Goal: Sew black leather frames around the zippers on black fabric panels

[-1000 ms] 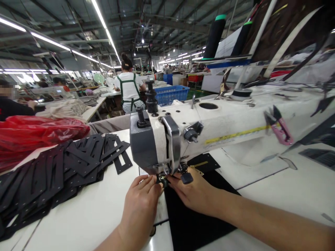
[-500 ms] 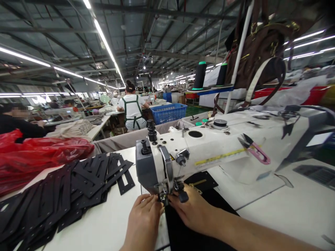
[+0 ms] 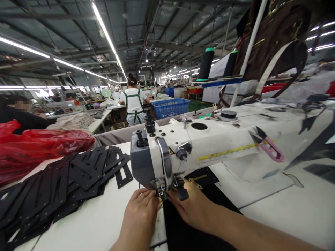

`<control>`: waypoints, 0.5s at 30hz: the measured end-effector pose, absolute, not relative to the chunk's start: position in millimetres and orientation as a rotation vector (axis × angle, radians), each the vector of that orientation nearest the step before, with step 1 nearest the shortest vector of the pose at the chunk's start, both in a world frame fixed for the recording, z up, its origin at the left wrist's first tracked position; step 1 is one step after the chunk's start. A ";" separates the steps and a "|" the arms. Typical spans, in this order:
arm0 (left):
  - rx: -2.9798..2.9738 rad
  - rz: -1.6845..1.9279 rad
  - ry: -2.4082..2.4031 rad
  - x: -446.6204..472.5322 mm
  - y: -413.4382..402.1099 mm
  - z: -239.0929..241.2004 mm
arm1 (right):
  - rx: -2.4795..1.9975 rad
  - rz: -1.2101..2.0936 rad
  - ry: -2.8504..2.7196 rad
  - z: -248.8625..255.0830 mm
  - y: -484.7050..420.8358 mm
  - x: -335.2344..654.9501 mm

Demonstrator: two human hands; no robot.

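Note:
A black fabric panel (image 3: 180,226) with a gold zipper (image 3: 196,183) at its far end lies under the head of a white sewing machine (image 3: 214,150). On the left, my left hand (image 3: 141,214) has its bent fingers pressed together at the panel's edge, right beside the presser foot (image 3: 162,195). My right hand (image 3: 195,205) rests over the panel, its fingers closed on the fabric just right of the foot. The fingertips of both hands are partly hidden by the machine head.
Many black slotted strips (image 3: 65,181) are heaped at the left, by a red plastic bag (image 3: 47,143). Pink-handled thread snips (image 3: 270,148) lie against the machine arm. Thread cones (image 3: 206,64) stand behind. A co-worker (image 3: 133,101) sits ahead near a blue basket (image 3: 170,108).
The view has shifted slightly, so the machine's right part and the snips appear farther right. Both hands keep their places at the presser foot; no clear fabric movement shows.

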State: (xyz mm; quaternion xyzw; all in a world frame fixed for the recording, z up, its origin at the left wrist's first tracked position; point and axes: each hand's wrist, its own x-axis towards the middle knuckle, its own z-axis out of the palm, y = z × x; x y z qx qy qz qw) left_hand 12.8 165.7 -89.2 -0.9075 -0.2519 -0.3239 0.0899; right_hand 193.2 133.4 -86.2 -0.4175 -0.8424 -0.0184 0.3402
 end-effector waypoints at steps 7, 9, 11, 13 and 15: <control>-2.731 -0.989 -0.753 11.4 161.1 -90.2 | -1.072 -0.028 -2.163 -88.6 129.0 193.4; -2.730 -0.995 -0.747 12.2 161.0 -90.0 | -1.063 -0.028 -2.155 -88.7 128.7 193.4; -2.731 -0.990 -0.765 12.6 161.6 -90.4 | -1.070 -0.035 -2.150 -89.1 129.5 192.9; -2.749 -0.978 -0.803 12.3 162.2 -90.8 | -1.100 -0.044 -2.143 -89.8 130.0 191.4; -2.770 -0.983 -0.843 10.7 162.3 -89.7 | -1.181 -0.063 -2.143 -90.9 128.0 189.2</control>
